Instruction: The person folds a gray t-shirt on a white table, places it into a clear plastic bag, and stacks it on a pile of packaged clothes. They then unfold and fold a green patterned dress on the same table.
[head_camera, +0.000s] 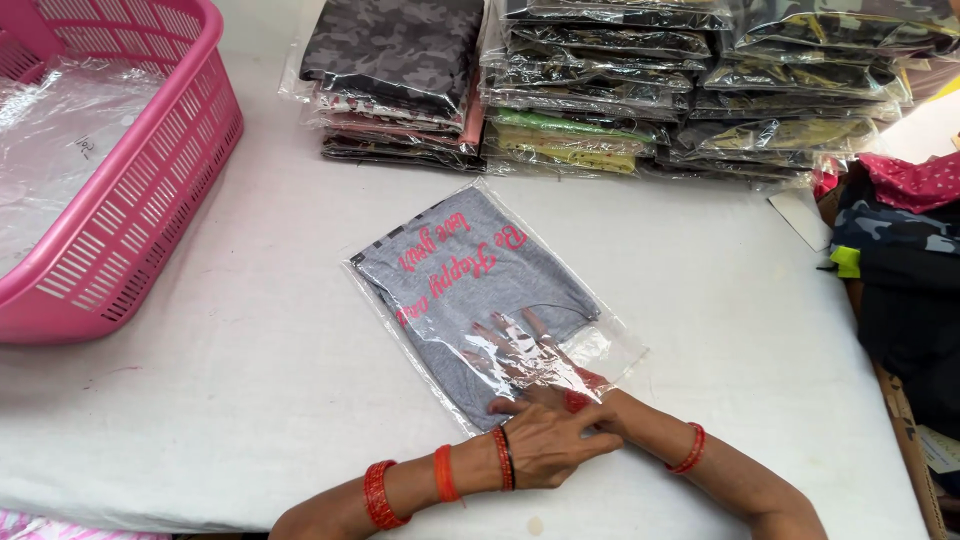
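Lowest in frame, white tabletop (250, 400) bears the clear bag (500, 300) at centre, grey shirt inside, where right hand (520, 345) lies flat within its mouth and left hand (545, 440) pins the edge; thin plastic could tear.

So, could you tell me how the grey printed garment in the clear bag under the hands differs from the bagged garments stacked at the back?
The grey printed garment lies alone, flat on the white table; the bagged garments are piled in stacks. Its clear bag is open with the right hand inside and the left hand at its mouth; theirs lie untouched. It is grey; they are mostly camouflage. Both sit in clear plastic.
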